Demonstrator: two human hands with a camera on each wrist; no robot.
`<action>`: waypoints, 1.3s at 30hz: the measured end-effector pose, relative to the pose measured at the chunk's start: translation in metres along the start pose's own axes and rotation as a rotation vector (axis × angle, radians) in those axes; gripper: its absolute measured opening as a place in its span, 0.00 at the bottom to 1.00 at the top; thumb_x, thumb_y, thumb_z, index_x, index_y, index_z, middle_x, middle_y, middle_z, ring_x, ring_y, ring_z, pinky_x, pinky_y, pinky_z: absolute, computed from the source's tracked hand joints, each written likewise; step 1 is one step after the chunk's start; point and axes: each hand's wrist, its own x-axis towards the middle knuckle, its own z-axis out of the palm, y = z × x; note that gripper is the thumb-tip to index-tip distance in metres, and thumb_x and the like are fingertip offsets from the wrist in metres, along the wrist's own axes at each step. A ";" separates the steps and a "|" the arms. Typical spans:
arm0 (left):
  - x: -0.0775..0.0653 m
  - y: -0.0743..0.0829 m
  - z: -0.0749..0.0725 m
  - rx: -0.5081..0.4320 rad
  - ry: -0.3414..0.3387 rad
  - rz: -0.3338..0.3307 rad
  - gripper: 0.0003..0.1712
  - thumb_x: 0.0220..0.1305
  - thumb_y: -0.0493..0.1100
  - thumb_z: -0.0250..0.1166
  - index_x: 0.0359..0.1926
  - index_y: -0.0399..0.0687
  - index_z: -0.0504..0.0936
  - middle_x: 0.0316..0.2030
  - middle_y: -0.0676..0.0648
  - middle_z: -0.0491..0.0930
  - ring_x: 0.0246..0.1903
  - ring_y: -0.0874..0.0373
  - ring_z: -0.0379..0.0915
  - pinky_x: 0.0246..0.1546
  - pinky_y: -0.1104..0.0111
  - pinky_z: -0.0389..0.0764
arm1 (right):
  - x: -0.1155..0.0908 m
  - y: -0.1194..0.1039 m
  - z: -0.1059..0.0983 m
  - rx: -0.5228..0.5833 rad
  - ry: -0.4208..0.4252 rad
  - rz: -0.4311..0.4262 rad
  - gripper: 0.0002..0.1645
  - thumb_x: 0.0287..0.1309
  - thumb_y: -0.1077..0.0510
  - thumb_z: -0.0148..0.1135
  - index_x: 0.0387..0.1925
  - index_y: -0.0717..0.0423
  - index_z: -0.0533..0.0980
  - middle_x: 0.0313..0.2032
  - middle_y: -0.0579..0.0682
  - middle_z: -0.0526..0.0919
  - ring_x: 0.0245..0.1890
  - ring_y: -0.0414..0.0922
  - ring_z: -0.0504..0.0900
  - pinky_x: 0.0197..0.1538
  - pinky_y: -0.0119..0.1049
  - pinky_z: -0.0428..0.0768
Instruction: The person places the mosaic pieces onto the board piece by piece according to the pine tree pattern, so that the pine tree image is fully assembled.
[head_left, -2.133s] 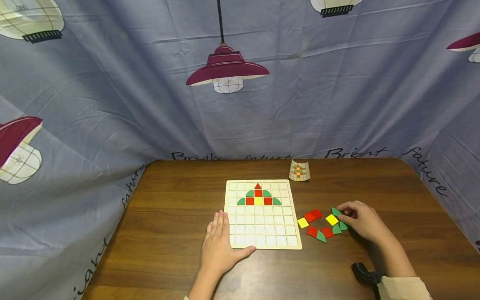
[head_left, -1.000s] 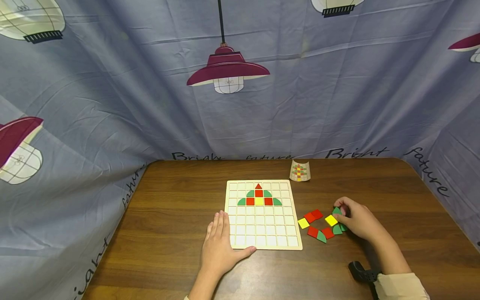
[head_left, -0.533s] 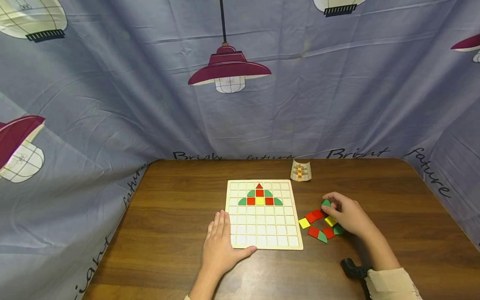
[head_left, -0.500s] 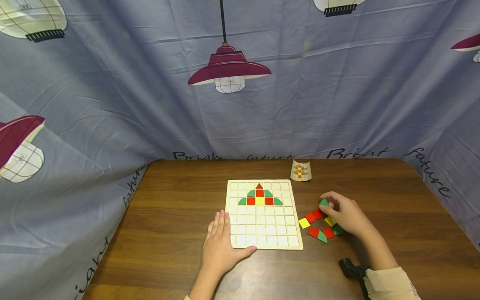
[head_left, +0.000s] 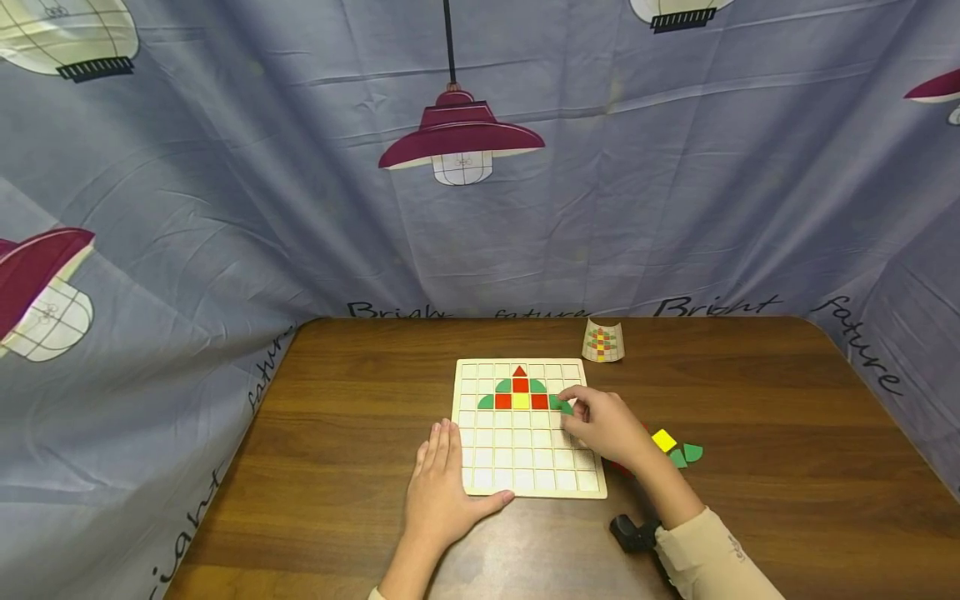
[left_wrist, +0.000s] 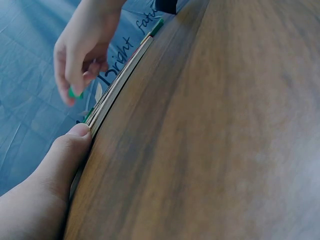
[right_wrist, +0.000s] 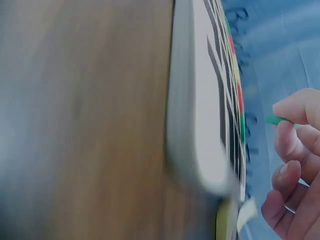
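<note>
A cream grid board (head_left: 487, 458) lies on the table with red, green and yellow tiles set in its upper rows: a red triangle (head_left: 520, 372) on top, and a yellow square (head_left: 521, 402) in the third row between red squares. My right hand (head_left: 603, 425) is over the board's right side. It pinches a green quarter-circle tile (right_wrist: 278, 120) between thumb and finger, held above the board in the right wrist view. My left hand (head_left: 438, 500) rests at the board's lower left, fingers straight along its left edge and thumb (left_wrist: 77, 131) on the front edge.
Right of the board lie loose tiles: a yellow square (head_left: 663, 440) and green quarter-circles (head_left: 693, 452); others are hidden behind the right forearm. A small curved pattern card (head_left: 603, 342) stands behind the board. A printed curtain (head_left: 337, 208) hangs behind the wooden table (head_left: 750, 375).
The right hand picked a green quarter-circle tile from the loose pile and carried it left over the board. The left hand has stayed in place.
</note>
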 end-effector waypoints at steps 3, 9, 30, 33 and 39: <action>0.000 0.000 0.000 0.000 -0.005 0.000 0.77 0.42 0.91 0.50 0.76 0.37 0.53 0.77 0.40 0.52 0.78 0.48 0.45 0.77 0.54 0.54 | 0.005 -0.013 0.011 -0.018 -0.012 -0.008 0.16 0.59 0.60 0.63 0.49 0.55 0.81 0.17 0.40 0.69 0.13 0.34 0.59 0.18 0.26 0.59; 0.000 0.000 0.000 0.001 -0.002 0.003 0.76 0.42 0.91 0.50 0.76 0.37 0.53 0.77 0.40 0.52 0.78 0.48 0.45 0.77 0.54 0.54 | 0.012 -0.032 0.030 -0.112 0.000 -0.014 0.15 0.55 0.57 0.67 0.46 0.54 0.83 0.16 0.38 0.69 0.15 0.35 0.60 0.22 0.27 0.60; 0.000 0.000 -0.001 0.005 0.005 0.010 0.76 0.42 0.91 0.49 0.76 0.37 0.54 0.77 0.41 0.53 0.78 0.48 0.46 0.76 0.53 0.54 | 0.028 -0.057 0.067 -0.189 0.083 0.002 0.17 0.50 0.51 0.76 0.41 0.53 0.85 0.14 0.37 0.73 0.16 0.35 0.69 0.22 0.30 0.68; 0.000 0.000 0.000 0.007 0.008 0.010 0.76 0.42 0.91 0.49 0.76 0.37 0.54 0.77 0.40 0.53 0.78 0.48 0.46 0.77 0.54 0.54 | 0.029 -0.058 0.069 -0.211 0.087 0.004 0.18 0.49 0.49 0.77 0.40 0.52 0.85 0.14 0.37 0.72 0.16 0.35 0.68 0.21 0.29 0.68; 0.000 -0.001 0.000 0.003 0.015 0.010 0.76 0.42 0.91 0.50 0.76 0.36 0.55 0.76 0.40 0.54 0.77 0.48 0.47 0.76 0.54 0.55 | 0.029 -0.059 0.070 -0.209 0.089 -0.007 0.17 0.48 0.48 0.77 0.39 0.52 0.85 0.14 0.38 0.72 0.16 0.35 0.68 0.22 0.30 0.68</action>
